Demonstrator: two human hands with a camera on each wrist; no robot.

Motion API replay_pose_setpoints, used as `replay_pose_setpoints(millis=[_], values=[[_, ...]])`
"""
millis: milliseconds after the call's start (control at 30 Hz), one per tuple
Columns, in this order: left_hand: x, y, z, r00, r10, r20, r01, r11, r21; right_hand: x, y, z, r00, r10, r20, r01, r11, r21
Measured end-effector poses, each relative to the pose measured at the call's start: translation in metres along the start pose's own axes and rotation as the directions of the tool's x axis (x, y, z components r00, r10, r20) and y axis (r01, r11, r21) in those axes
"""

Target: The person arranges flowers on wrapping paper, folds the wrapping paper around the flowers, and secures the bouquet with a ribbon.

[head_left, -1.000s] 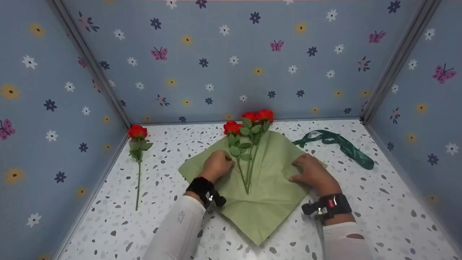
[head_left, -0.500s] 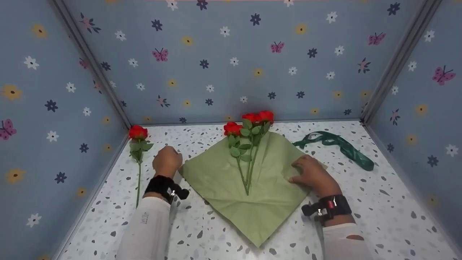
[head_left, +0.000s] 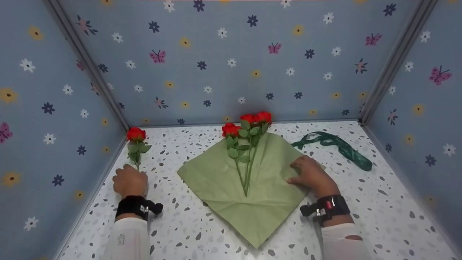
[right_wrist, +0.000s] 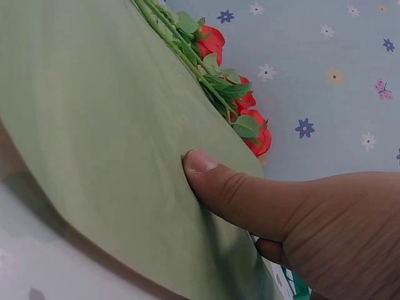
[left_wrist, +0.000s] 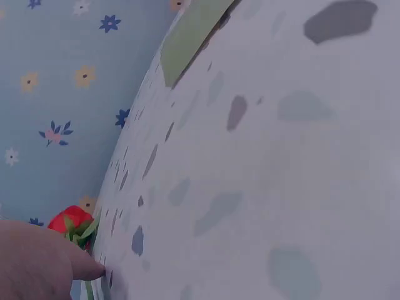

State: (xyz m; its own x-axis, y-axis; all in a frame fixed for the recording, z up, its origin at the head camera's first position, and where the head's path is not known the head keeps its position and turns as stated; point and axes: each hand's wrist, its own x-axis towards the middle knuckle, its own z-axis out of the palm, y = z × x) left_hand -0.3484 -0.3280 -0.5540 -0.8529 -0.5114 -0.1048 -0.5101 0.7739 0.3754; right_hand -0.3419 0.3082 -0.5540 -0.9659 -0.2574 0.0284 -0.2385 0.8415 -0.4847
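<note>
A single red rose (head_left: pixel 136 134) lies at the left of the table, its leaves showing beyond my left hand (head_left: pixel 130 181). That hand is over its stem with fingers bent down; the left wrist view shows the thumb (left_wrist: pixel 87 265) beside the stem, the other fingertips hidden. I cannot tell whether it grips the stem. My right hand (head_left: pixel 313 175) rests on the right side of a green wrapping paper sheet (head_left: pixel 216 180), thumb and fingers apart. In the right wrist view its thumb (right_wrist: pixel 231 187) presses the paper. Three red roses (head_left: pixel 252 122) lie on the sheet, stems converging.
A dark green ribbon (head_left: pixel 346 148) lies loosely looped at the back right of the speckled white table (head_left: pixel 173 231). Blue patterned walls (head_left: pixel 216 72) enclose the back and both sides. The sheet's near corner points toward the person.
My left hand has moved from beside the roses on the paper, leftward over the table, to the single rose's stem. The right hand has stayed on the paper.
</note>
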Motion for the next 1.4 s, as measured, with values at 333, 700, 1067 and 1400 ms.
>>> replay_pose_setpoints(millis=[333, 700, 1067, 1400], values=[[0.0, -0.011, -0.015, 0.999, 0.032, 0.033, -0.031, 0.998, -0.052, 0.0, -0.001, -0.004, 0.998, 0.056, 0.018, -0.057, 0.998, 0.027], [-0.017, 0.035, -0.015, 0.993, 0.121, 0.005, -0.11, 0.914, -0.392, -0.001, 0.001, -0.002, 0.998, 0.056, 0.007, -0.057, 0.997, 0.056], [-0.062, 0.17, 0.024, 0.937, 0.346, -0.044, -0.299, 0.732, -0.612, -0.003, 0.001, -0.007, 0.998, 0.058, -0.008, -0.057, 0.998, 0.041], [-0.103, 0.25, 0.075, 0.864, 0.502, 0.023, -0.373, 0.671, -0.641, -0.002, 0.0, -0.003, 1.0, 0.028, -0.005, -0.028, 0.999, 0.035]])
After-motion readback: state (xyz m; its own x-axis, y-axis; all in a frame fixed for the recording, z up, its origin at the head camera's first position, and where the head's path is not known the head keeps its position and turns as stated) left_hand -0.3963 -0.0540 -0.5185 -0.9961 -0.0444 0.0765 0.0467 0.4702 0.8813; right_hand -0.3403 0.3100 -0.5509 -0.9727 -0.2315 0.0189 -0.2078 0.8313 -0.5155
